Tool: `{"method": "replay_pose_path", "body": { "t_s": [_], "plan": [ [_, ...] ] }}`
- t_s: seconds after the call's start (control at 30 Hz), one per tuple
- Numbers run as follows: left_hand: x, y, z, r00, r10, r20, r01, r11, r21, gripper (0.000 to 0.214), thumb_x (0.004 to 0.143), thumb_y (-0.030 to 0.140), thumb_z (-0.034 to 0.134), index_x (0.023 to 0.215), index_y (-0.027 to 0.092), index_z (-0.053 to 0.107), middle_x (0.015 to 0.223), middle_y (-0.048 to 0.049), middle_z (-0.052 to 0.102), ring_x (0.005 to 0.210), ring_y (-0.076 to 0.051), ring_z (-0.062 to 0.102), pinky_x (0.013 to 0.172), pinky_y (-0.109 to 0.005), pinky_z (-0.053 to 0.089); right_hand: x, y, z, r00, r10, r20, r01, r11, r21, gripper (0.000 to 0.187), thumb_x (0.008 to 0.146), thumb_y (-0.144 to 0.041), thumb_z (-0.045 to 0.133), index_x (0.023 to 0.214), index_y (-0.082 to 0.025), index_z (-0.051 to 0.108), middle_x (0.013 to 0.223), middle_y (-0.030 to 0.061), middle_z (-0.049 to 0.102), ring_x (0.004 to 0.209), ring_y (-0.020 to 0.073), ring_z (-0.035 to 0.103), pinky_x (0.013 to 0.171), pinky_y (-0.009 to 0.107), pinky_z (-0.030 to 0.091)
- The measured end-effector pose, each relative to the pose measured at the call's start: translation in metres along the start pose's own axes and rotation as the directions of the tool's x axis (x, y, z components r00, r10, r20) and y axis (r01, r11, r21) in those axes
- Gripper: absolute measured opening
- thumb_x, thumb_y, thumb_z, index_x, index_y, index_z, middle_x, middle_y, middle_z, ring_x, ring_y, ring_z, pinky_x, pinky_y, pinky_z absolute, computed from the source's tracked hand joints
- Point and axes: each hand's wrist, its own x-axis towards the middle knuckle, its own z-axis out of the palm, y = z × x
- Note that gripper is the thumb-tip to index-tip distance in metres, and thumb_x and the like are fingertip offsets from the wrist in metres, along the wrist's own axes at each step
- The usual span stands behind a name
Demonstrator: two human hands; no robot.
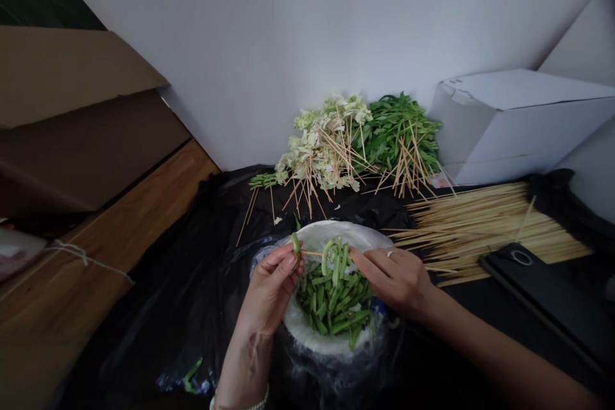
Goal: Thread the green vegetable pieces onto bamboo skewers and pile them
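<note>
My left hand point(273, 285) pinches a green bean point(295, 245) between thumb and fingertips, at the left end of a thin wooden skewer point(312, 254). Several green bean pieces point(336, 261) are threaded on that skewer and hang close to my right hand point(396, 277). The right fingers are closed around the skewer's other end, which they hide. Both hands are above a bowl lined with white plastic point(298, 332), where many cut green beans point(331, 304) are heaped.
Skewered pale cabbage pieces point(321, 134) and leafy greens point(401, 118) lie against the wall. Bare skewers point(485, 224) spread to the right beside a dark phone point(548, 298). A white box point(523, 115) and a cardboard box point(81, 141) flank the black plastic sheet point(158, 307).
</note>
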Motion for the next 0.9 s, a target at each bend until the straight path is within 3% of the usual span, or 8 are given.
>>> {"method": "replay_pose_path", "body": {
  "t_s": [0.43, 0.73, 0.9],
  "plan": [
    [0.0, -0.001, 0.003, 0.999, -0.051, -0.017, 0.051, 0.998, 0.023, 0.031, 0.048, 0.023, 0.095, 0.075, 0.018, 0.08, 0.071, 0.0003, 0.077, 0.06, -0.006, 0.066, 0.061, -0.013, 0.053, 0.0, 0.0, -0.001, 1.0, -0.014, -0.002, 0.014, 1.0, 0.023, 0.025, 0.091, -0.011, 0.053, 0.113, -0.006, 0.063, 0.076, 0.0053, 0.067, 0.063, 0.0126, 0.055, 0.06, 0.029, 0.042],
    [-0.004, -0.011, 0.009, 0.997, -0.072, 0.03, 0.069, 0.992, 0.107, 0.028, 0.05, 0.025, 0.094, 0.073, 0.018, 0.079, 0.069, 0.0003, 0.075, 0.061, -0.009, 0.065, 0.063, -0.018, 0.051, 0.001, -0.004, 0.001, 0.999, -0.032, 0.021, 0.031, 0.998, 0.057, 0.021, 0.091, -0.013, 0.053, 0.108, -0.008, 0.065, 0.07, 0.0029, 0.064, 0.059, 0.0119, 0.053, 0.057, 0.027, 0.041],
    [-0.002, -0.015, 0.006, 0.998, -0.016, 0.056, 0.006, 0.987, 0.163, 0.026, 0.057, 0.029, 0.091, 0.079, 0.021, 0.079, 0.076, 0.0001, 0.075, 0.067, -0.011, 0.064, 0.068, -0.021, 0.05, 0.002, -0.002, -0.001, 0.999, -0.038, 0.006, 0.038, 0.999, 0.015, 0.022, 0.091, -0.014, 0.053, 0.11, -0.008, 0.064, 0.073, 0.0036, 0.065, 0.059, 0.0122, 0.054, 0.057, 0.028, 0.042]
  ]
}}
